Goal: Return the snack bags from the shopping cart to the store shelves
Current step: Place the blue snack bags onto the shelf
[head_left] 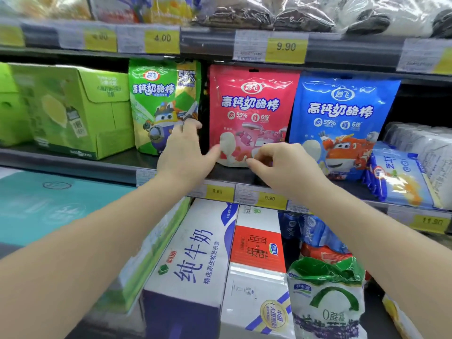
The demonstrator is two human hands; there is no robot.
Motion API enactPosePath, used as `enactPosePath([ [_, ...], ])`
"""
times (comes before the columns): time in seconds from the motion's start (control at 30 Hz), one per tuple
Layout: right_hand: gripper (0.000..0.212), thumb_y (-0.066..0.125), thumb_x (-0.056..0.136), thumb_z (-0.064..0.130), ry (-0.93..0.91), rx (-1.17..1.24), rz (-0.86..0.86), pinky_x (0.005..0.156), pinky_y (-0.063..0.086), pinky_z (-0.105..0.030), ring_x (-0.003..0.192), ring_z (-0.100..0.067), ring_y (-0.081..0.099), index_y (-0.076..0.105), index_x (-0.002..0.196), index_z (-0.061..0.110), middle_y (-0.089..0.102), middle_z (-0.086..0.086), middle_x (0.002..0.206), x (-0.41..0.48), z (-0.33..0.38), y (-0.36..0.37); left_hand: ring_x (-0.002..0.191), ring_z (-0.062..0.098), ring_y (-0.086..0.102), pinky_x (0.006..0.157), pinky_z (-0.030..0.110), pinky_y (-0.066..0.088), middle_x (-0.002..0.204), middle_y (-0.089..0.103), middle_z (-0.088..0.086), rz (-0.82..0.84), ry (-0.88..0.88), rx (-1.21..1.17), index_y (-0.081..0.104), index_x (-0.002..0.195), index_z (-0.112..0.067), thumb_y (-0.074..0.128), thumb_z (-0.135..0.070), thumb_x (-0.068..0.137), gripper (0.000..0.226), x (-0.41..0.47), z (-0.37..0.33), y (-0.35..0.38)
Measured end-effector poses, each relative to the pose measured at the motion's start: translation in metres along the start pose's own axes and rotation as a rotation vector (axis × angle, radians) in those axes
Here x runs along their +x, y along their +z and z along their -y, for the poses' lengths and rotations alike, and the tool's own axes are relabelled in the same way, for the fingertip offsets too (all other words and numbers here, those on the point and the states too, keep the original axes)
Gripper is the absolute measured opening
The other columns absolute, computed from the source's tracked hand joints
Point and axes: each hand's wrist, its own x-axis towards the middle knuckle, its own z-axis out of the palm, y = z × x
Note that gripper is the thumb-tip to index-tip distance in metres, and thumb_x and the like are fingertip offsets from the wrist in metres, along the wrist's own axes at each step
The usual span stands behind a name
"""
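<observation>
The red snack bag [254, 104] stands upright on the middle shelf [73, 165]. Its long axis runs vertically, its hang-hole end is up near the shelf above, and its printed front faces out toward the aisle. It sits between a green snack bag [159, 99] on its left and a blue snack bag [342, 113] on its right, close to both.

Both hands are at the bag's lower end, so most of the bag rises above them. The left hand [183, 152] has its grip apart. Its thumb [212, 152] touches the bag's lower left edge and its fingers are spread in front of the green bag. The right hand [288, 167] is at the bottom edge with its fingers curled. I cannot tell whether its grip is pinching the bag or only resting in front of it.

A green carton [80, 108] stands further left on the same shelf. White milk cartons [195, 253] fill the shelf below.
</observation>
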Motion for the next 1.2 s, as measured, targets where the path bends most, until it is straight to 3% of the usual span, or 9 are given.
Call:
enactPosePath([
  [0.13, 0.017, 0.064, 0.094, 0.035, -0.027, 0.165, -0.011, 0.079, 0.056, -0.038, 0.085, -0.015, 0.065, 0.071, 0.100, 0.022, 0.070, 0.011, 0.086, 0.013, 0.030, 0.024, 0.115, 0.034, 0.052, 0.102, 0.043, 0.044, 0.129, 0.046, 0.018, -0.149, -0.159, -0.064, 0.043, 0.135, -0.006, 0.066, -0.034, 0.089, 0.058, 0.016, 0.035, -0.034],
  [0.3, 0.034, 0.061, 0.094, 0.030, -0.055, 0.246, 0.021, 0.090, 0.057, -0.042, 0.099, -0.018, 0.067, 0.065, 0.128, 0.023, 0.073, 0.005, 0.109, 0.029, 0.063, 0.059, 0.133, 0.039, 0.037, 0.109, 0.043, 0.033, 0.145, 0.033, 0.025, 0.008, -0.358, 0.023, 0.025, 0.145, 0.001, 0.063, -0.041, 0.092, 0.078, 0.027, 0.062, -0.046],
  [0.43, 0.046, 0.055, 0.099, 0.027, -0.078, 0.171, 0.083, 0.089, 0.056, -0.045, 0.106, -0.024, 0.063, 0.054, 0.144, 0.020, 0.064, -0.005, 0.123, 0.042, 0.078, 0.074, 0.141, 0.034, 0.032, 0.113, 0.045, 0.030, 0.156, 0.025, 0.019, 0.131, -0.339, -0.005, 0.005, 0.155, -0.005, 0.065, -0.052, 0.088, 0.102, 0.038, 0.078, -0.049],
  [0.5, 0.049, 0.054, 0.099, 0.027, -0.076, 0.158, 0.111, 0.091, 0.055, -0.045, 0.109, -0.023, 0.061, 0.049, 0.148, 0.021, 0.057, -0.006, 0.133, 0.049, 0.084, 0.077, 0.140, 0.032, 0.035, 0.111, 0.043, 0.033, 0.156, 0.027, 0.017, 0.152, -0.331, -0.032, 0.005, 0.156, -0.005, 0.067, -0.055, 0.086, 0.105, 0.044, 0.084, -0.052],
  [0.73, 0.053, 0.055, 0.096, 0.028, -0.011, 0.149, 0.101, 0.081, 0.050, -0.031, 0.101, -0.019, 0.060, 0.047, 0.149, 0.028, 0.058, -0.004, 0.125, 0.059, 0.096, 0.090, 0.131, 0.031, 0.044, 0.106, 0.040, 0.037, 0.149, 0.034, 0.017, 0.097, -0.267, -0.014, 0.019, 0.153, -0.007, 0.072, -0.049, 0.083, 0.098, 0.047, 0.099, -0.047],
  [0.9, 0.048, 0.054, 0.098, 0.024, 0.036, 0.177, 0.091, 0.081, 0.059, -0.039, 0.092, -0.020, 0.066, 0.050, 0.146, 0.026, 0.059, 0.007, 0.085, 0.051, 0.100, 0.085, 0.127, 0.032, 0.046, 0.104, 0.043, 0.040, 0.146, 0.034, 0.016, 0.093, -0.231, 0.006, 0.020, 0.152, -0.009, 0.073, -0.047, 0.084, 0.094, 0.045, 0.102, -0.048],
  [1.1, 0.036, 0.056, 0.096, 0.024, 0.056, 0.147, 0.058, 0.085, 0.059, -0.044, 0.092, -0.022, 0.066, 0.060, 0.131, 0.016, 0.069, -0.003, 0.102, 0.043, 0.092, 0.078, 0.128, 0.033, 0.047, 0.105, 0.044, 0.041, 0.147, 0.034, 0.015, 0.116, -0.244, 0.028, 0.020, 0.151, -0.009, 0.073, -0.048, 0.084, 0.094, 0.046, 0.104, -0.048],
  [1.2, 0.024, 0.056, 0.095, 0.022, -0.029, 0.026, -0.039, 0.081, 0.057, -0.045, 0.090, -0.023, 0.064, 0.067, 0.114, 0.014, 0.067, -0.003, 0.101, 0.034, 0.073, 0.064, 0.128, 0.034, 0.047, 0.106, 0.048, 0.042, 0.147, 0.038, 0.015, 0.142, -0.261, 0.035, 0.020, 0.151, -0.008, 0.072, -0.050, 0.083, 0.095, 0.049, 0.107, -0.046],
])
